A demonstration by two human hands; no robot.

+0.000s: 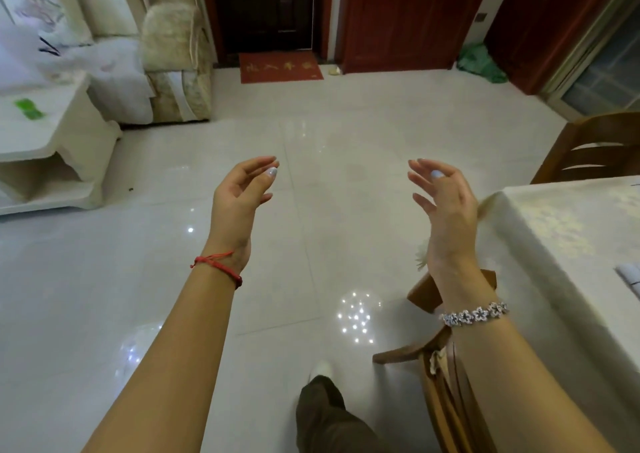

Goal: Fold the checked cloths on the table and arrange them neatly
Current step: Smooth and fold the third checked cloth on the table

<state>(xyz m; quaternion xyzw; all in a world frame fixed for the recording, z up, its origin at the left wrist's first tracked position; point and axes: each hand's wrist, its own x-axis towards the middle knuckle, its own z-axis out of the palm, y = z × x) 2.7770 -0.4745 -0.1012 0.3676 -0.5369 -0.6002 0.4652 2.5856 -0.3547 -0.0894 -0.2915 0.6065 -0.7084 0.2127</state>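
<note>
Raised, relaxed: left hand (239,196), right hand (445,203); doormat (280,68) gold characters unreadable.

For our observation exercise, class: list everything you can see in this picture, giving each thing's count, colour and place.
table: one, cream cover, right
pale lined item: one, on the table, cut off by the frame; kind unclear
far chair: one, brown wood, beyond the table
near chair: one, brown wood, by the table's near side
sofa: one, cream, top left
coffee table: one, white, left
green item: one, on the coffee table
doormat: one, red, before the dark door
cupboards: red-brown, back wall
green bag: one, beside the cupboards
left hand: open, empty, red wrist cord
right hand: open, empty, silver bracelet
leg: one, dark trousers, bottom centre
</note>
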